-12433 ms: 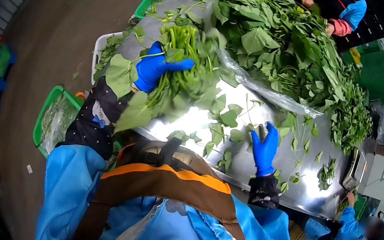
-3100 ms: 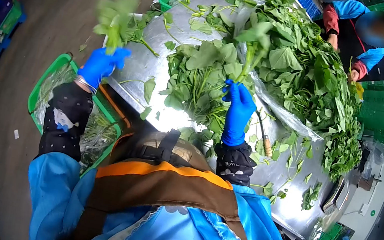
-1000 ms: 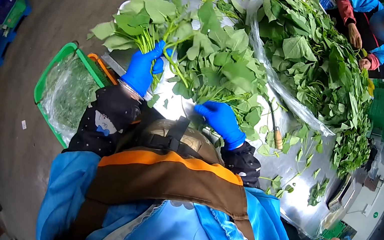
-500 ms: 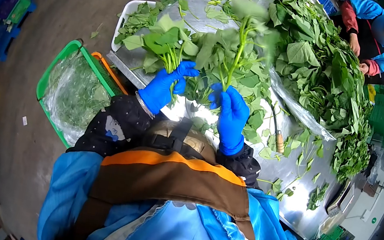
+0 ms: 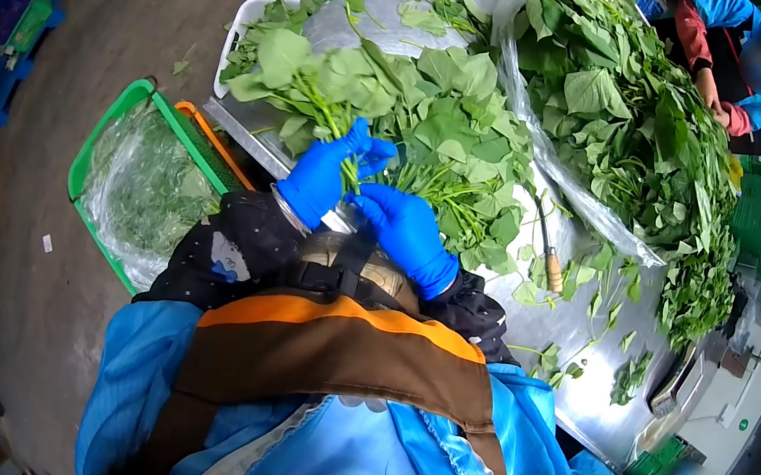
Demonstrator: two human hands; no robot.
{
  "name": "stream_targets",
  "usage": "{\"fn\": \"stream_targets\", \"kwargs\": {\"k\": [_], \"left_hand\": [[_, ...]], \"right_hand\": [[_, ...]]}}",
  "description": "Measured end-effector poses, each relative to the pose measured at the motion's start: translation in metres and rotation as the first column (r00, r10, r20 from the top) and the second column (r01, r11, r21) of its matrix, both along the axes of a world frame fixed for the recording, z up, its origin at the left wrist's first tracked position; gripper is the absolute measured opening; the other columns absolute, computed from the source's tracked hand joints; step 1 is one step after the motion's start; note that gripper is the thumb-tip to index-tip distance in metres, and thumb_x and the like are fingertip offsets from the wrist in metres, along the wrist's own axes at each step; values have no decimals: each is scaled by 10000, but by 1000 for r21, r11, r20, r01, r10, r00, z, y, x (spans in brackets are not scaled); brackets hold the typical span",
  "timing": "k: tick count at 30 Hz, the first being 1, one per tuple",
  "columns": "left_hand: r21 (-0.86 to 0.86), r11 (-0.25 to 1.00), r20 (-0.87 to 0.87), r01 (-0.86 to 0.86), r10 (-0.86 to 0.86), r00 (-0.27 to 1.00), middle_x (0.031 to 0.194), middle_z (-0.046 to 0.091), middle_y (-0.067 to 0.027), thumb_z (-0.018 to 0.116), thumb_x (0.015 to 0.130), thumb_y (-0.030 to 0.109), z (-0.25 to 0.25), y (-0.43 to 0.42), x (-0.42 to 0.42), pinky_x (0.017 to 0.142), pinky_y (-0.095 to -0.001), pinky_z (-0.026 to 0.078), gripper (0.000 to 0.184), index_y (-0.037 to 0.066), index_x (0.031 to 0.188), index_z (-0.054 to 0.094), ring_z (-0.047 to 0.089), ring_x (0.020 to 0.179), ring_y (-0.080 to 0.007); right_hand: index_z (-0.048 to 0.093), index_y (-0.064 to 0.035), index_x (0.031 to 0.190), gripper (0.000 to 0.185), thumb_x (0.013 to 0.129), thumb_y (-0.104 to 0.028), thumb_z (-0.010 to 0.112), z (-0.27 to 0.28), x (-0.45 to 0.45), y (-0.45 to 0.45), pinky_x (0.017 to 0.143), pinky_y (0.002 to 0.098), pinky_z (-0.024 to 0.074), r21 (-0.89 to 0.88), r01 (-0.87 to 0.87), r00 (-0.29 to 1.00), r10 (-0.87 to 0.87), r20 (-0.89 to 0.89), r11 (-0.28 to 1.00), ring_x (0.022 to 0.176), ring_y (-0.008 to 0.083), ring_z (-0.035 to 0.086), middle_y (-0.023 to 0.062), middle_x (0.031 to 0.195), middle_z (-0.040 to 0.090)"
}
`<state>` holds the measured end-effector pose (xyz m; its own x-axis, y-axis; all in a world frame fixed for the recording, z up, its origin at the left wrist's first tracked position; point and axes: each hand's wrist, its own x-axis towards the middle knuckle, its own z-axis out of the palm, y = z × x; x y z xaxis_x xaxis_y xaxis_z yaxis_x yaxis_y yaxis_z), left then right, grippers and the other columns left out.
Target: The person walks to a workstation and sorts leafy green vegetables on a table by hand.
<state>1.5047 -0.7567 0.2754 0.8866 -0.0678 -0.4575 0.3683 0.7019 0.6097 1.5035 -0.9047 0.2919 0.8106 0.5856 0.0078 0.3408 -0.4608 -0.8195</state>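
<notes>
My left hand, in a blue glove, is closed around the stems of a bunch of leafy green stems. The leaves fan out above the fist. My right hand, also gloved in blue, has its thumb and fingers pinched at the lower stem ends, just right of the left hand. Beyond both hands, a pile of cut leafy greens lies on the metal table. A knife with a wooden handle rests to the right of the pile, its thin blade pointing away.
A larger heap of greens covers the right side, bordered by clear plastic sheeting. On the left stand a green crate lined with plastic and a white tray. Another person's hands are at the heap's far right.
My right hand has moved left with its stem to the bunch in my left hand. The stem now merges with the bunch, and the two hands are close together.
</notes>
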Motion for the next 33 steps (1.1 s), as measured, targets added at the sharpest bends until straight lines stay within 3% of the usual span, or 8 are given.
{"fn": "stream_targets", "kwargs": {"k": [6,9,14,18,22,28,29,33], "left_hand": [[-84,995,139,-48,59,988,815,569,-45,441,907,272,-11,35,4,515,-211,359,306,53,1101,533,425,570,-87],[-81,997,124,19,-9,992,847,579,-51,450,894,235,-29,27,3,520,-222,369,300,45,1115,520,439,572,-94],[64,997,104,48,-54,993,944,579,-62,490,882,275,-23,19,0,521,-207,356,358,45,1157,481,431,577,-85],[128,983,15,132,-135,991,1045,576,-89,482,883,275,-25,6,-1,554,-207,371,376,39,1176,470,463,618,-87],[254,935,-107,248,-228,968,1004,603,-41,559,844,278,-26,-21,3,607,-222,403,368,22,1106,537,534,684,-103],[280,887,-80,368,-361,929,904,599,-5,580,828,187,-37,-42,15,560,-201,410,347,97,1160,535,553,678,-76],[285,884,-78,371,-365,928,886,597,-3,580,828,184,-39,-42,16,556,-198,409,349,107,1165,533,549,668,-71],[393,816,-116,424,-414,903,837,590,-4,583,828,179,-52,-39,16,551,-201,411,346,84,1157,533,554,656,-75]], "right_hand": [[641,-96,940,176,801,-172,563,-27,30,-58,636,298,468,255,499,862,-443,-246,828,718,245,611,122,850,625],[630,-132,981,199,810,-186,543,-45,23,-73,626,321,471,-6,361,902,-347,257,933,724,263,612,120,873,629],[628,-166,953,187,811,-253,544,-47,15,-118,565,332,457,-474,620,779,-563,276,625,667,261,607,99,809,634],[649,-126,869,171,784,-265,596,-38,6,-94,524,316,441,-64,652,758,-646,88,756,589,234,595,92,755,630],[633,-113,919,222,781,-283,593,-29,8,-53,565,324,461,-268,384,923,-371,102,883,634,269,604,125,780,627],[497,-85,1177,414,799,-243,558,-53,8,-51,593,316,465,-29,499,751,-449,-484,866,642,243,607,122,750,628],[461,-68,1216,467,794,-236,570,-72,9,-53,559,295,457,-110,474,837,-486,-252,874,605,178,597,109,704,616],[498,17,1152,423,785,-175,583,-79,28,-46,602,264,467,-74,597,683,-555,-474,799,638,148,598,127,911,631]]}}
